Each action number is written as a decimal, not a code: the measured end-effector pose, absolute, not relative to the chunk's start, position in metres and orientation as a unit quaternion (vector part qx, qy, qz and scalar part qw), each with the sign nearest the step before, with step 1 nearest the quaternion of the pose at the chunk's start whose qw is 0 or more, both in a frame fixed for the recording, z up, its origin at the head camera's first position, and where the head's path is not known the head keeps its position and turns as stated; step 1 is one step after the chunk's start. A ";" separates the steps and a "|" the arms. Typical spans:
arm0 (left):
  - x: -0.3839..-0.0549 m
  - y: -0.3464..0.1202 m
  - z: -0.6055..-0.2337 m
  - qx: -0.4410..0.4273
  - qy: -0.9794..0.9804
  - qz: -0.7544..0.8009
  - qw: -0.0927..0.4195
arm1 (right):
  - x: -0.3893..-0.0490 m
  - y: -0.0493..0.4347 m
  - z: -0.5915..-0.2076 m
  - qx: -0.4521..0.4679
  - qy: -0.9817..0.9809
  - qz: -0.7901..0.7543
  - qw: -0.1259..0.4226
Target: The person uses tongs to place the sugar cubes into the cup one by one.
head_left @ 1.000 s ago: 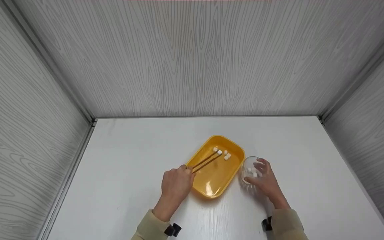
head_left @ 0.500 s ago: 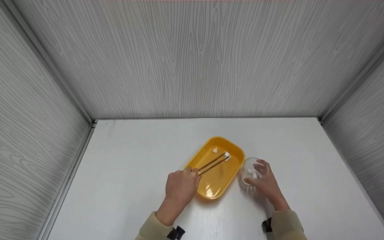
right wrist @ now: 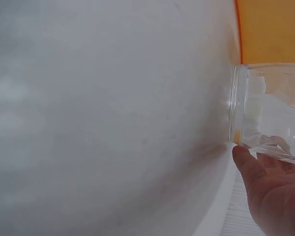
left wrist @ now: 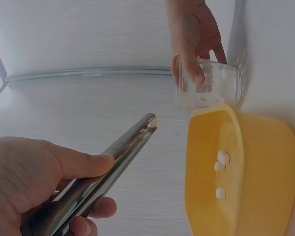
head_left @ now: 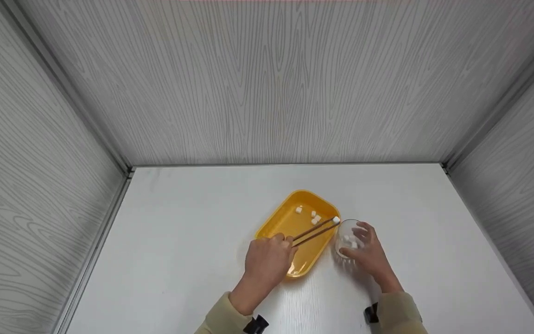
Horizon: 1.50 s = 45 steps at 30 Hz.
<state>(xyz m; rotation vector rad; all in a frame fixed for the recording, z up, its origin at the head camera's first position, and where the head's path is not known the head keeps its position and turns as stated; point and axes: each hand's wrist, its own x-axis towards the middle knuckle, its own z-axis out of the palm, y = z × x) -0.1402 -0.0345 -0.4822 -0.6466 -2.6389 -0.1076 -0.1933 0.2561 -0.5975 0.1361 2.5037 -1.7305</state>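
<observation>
My left hand [head_left: 269, 260] grips metal tongs [left wrist: 130, 141], thumb on one arm and fingers on the other. At their tip a small white cube [head_left: 336, 220] is pinched, over the right rim of the yellow tray [head_left: 305, 262]. Several white cubes [left wrist: 223, 157] lie on the tray floor. Just right of the tray stands a clear glass [left wrist: 206, 93] with several white cubes in its bottom. My right hand [head_left: 370, 250] holds this glass from the right, thumb and fingers around its side; in the right wrist view the glass [right wrist: 270, 108] is partly cut off.
The white tabletop [head_left: 183, 222] extends around the tray and glass. Grey wood-grain panels [head_left: 267, 83] rise at the back and both sides. The glass stands close against the tray's right side.
My left hand has moved right, carrying the tongs and the pinched cube from the tray's far part to its right rim. My right hand and the glass have stayed put.
</observation>
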 end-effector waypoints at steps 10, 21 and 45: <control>-0.138 -0.015 -0.486 -0.254 -0.940 -0.046 0.224 | -0.190 0.258 -0.598 0.023 0.807 -0.589 0.045; -0.142 -0.032 -0.490 -0.214 -0.951 -0.052 0.216 | -0.190 0.259 -0.597 0.027 0.817 -0.574 0.049; -0.165 -0.071 -0.526 -0.134 -0.980 -0.048 0.142 | -0.191 0.259 -0.597 0.028 0.810 -0.583 0.059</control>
